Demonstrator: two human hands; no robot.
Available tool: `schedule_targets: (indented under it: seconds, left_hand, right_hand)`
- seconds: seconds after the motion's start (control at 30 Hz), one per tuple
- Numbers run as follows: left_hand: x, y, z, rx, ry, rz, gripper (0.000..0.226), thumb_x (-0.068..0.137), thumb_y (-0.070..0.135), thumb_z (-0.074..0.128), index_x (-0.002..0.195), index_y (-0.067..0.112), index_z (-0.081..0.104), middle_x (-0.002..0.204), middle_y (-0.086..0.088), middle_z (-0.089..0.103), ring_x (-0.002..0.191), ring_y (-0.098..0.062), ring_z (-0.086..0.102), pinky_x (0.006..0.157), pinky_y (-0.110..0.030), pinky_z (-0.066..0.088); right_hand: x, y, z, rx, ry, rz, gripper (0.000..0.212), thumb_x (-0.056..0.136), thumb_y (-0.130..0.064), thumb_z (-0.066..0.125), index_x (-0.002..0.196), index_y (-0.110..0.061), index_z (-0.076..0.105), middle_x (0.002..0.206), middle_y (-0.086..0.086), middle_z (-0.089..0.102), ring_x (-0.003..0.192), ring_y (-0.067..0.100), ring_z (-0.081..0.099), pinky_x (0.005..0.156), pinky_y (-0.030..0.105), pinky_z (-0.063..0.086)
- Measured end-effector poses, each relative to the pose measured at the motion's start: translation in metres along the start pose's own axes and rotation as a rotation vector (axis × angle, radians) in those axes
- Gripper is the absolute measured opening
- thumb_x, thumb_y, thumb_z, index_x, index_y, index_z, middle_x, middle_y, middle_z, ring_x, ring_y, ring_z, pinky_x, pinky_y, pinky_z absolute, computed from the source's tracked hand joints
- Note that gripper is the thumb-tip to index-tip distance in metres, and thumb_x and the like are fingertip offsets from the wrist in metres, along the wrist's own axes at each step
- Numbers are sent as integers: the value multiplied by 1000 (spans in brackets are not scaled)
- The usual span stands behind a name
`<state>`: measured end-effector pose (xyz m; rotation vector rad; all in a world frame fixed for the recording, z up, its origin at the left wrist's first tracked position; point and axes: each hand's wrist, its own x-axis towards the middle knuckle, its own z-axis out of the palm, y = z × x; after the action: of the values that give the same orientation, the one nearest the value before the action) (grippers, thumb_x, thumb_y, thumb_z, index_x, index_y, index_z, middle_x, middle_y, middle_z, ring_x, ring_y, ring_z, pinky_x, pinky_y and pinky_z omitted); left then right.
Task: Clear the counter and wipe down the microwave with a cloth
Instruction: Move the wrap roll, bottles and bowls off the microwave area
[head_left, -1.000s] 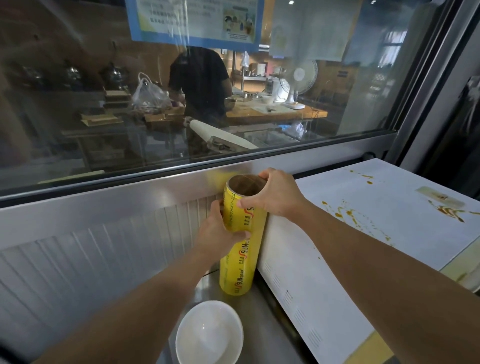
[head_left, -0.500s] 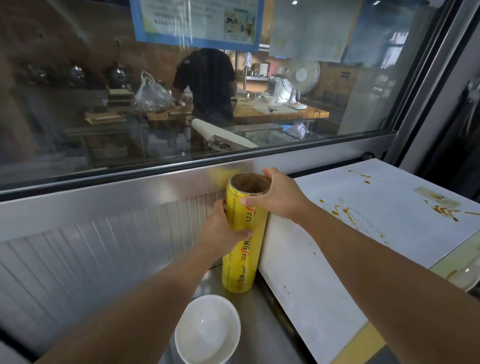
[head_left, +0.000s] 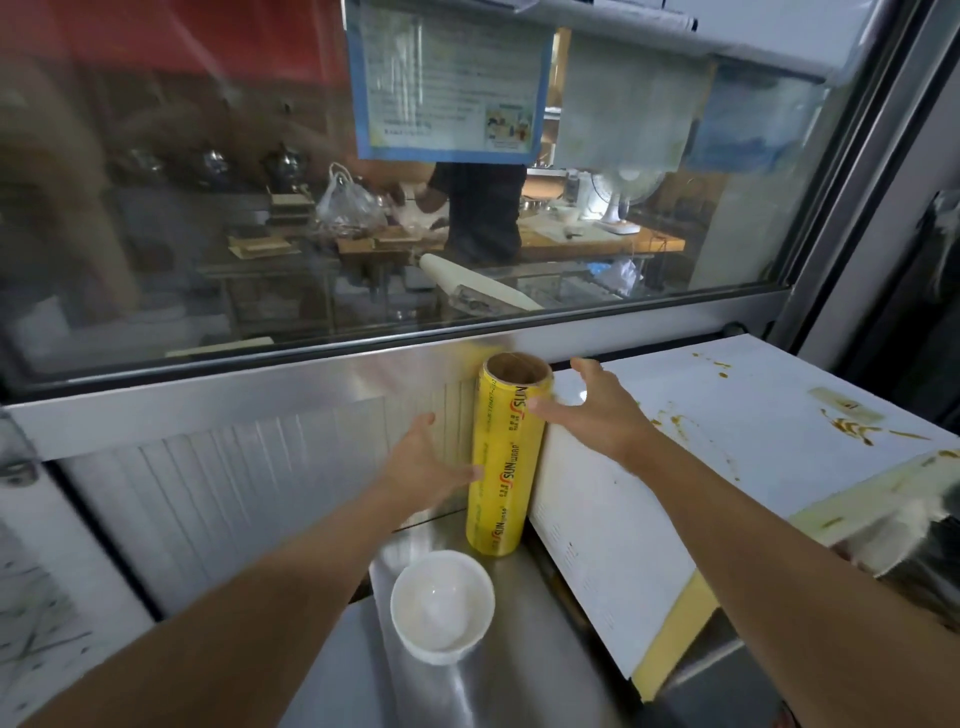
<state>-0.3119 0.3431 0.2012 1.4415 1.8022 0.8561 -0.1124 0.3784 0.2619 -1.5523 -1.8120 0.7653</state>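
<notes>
Both our hands were spread, left hand (head_left: 423, 462) and right hand (head_left: 597, 410) flanking the upright yellow roll (head_left: 501, 467) on the counter (head_left: 519, 675) against the microwave (head_left: 675, 467), behind a bowl (head_left: 441, 605).

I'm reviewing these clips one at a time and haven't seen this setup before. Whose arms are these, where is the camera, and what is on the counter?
There is no machine: a person wears a wide-angle camera on the head, looking forward and down, so the arms are their own. The left hand and right hand are both open, on either side of an upright yellow roll of cling film; neither grips it. The roll stands on the steel counter, against the side of the white, sauce-spattered microwave. A round white bowl sits nearer the camera. Behind the glass window is another kitchen area.
</notes>
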Motion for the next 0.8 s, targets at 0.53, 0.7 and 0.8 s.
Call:
schedule_targets:
  seconds: [0.53, 0.7, 0.8]
  left_hand:
    - [-44, -54, -30, 28, -190, 61, 97, 70, 31, 82, 145, 11, 25, 148, -9, 35, 133, -27, 38, 108, -40, 35]
    - [-43, -87, -30, 54, -274, 32, 98, 70, 36, 81, 146, 15, 25, 146, -9, 38, 131, -27, 41, 108, -41, 37]
    - [-41, -107, -22, 67, -318, 14, 92, 71, 39, 79, 144, 18, 27, 143, -9, 43, 127, -28, 44, 106, -43, 38]
  right_hand:
    - [-114, -1, 49, 38, 78, 249, 93, 72, -53, 73, 146, -24, 25, 150, 2, 30, 136, 19, 31, 110, 39, 32]
    - [-140, 3, 81, 7, 96, 340, 94, 69, -54, 74, 145, -24, 26, 148, 3, 32, 133, 20, 36, 106, 36, 36]
    - [-153, 10, 99, -15, 93, 390, 94, 70, -54, 74, 145, -24, 25, 149, 3, 32, 133, 20, 37, 102, 34, 37]
